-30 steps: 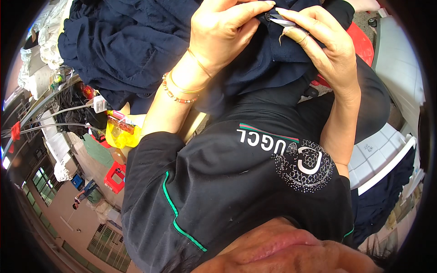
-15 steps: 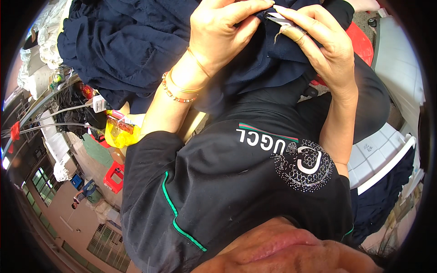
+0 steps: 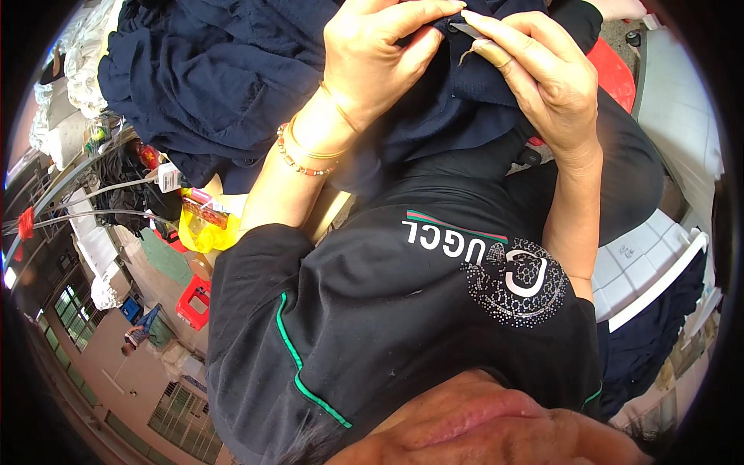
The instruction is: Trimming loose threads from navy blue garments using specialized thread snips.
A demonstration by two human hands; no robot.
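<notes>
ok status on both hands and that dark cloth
Left hand pinching navy fabric. Right hand gripping a small metal tool at the same spot. More navy cloth heaped alongside, nothing in the way.

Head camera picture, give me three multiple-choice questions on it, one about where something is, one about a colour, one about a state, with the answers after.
1. Where does the dark navy cloth garment lie?
A. Bunched under both hands, piled toward the upper left
B. Folded on the white tiled surface
C. Hung from the grey cables

2. What colour is the crinkled plastic bag beside the left forearm?
A. Blue
B. Yellow
C. White

3. What is the state of the right hand?
A. Flat and open on the lap
B. Out of view
C. Fingers pinched on a small thin metal tool at the cloth

Answers: 1 A, the fabric spreads from the hands to the upper left. 2 B, the bag shows bright yellow. 3 C, the tool sits between the fingertips, with the left hand gripping the cloth beside it.
</notes>
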